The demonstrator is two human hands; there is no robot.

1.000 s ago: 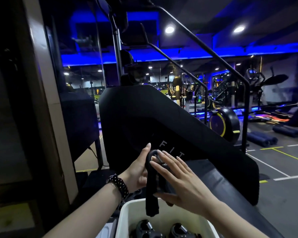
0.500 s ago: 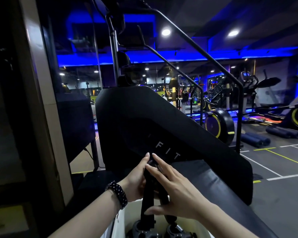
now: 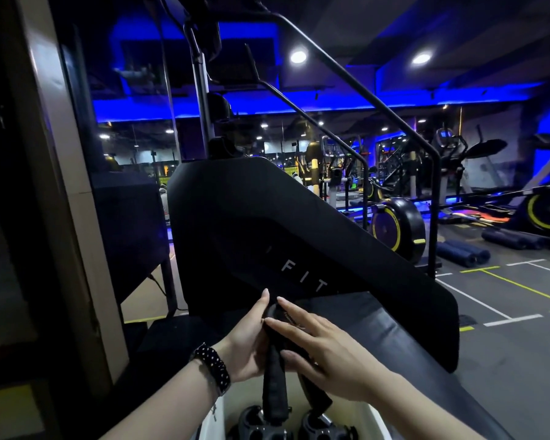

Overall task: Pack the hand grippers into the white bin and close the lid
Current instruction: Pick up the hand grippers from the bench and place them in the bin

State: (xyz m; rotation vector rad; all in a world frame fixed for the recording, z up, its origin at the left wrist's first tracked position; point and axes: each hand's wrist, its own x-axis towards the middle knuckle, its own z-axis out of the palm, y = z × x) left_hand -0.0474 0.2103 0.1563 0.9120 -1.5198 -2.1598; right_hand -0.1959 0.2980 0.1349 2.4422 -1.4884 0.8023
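Note:
A black hand gripper stands upright between my two hands, handles pointing down into the white bin at the bottom edge. My left hand holds its top from the left, thumb raised, fingers hidden behind it. My right hand lies against its right side with straight fingers, pressing on it. The gripper's lower ends touch other black hand grippers lying in the bin. No lid is in view.
The bin sits in front of a black stair-climber machine with handrails. A wooden pillar stands at the left. Exercise bikes and rolled mats are across the grey gym floor to the right.
Both hands have lowered the hand gripper, so its handles now reach down among the grippers in the bin. The hands stayed together on it.

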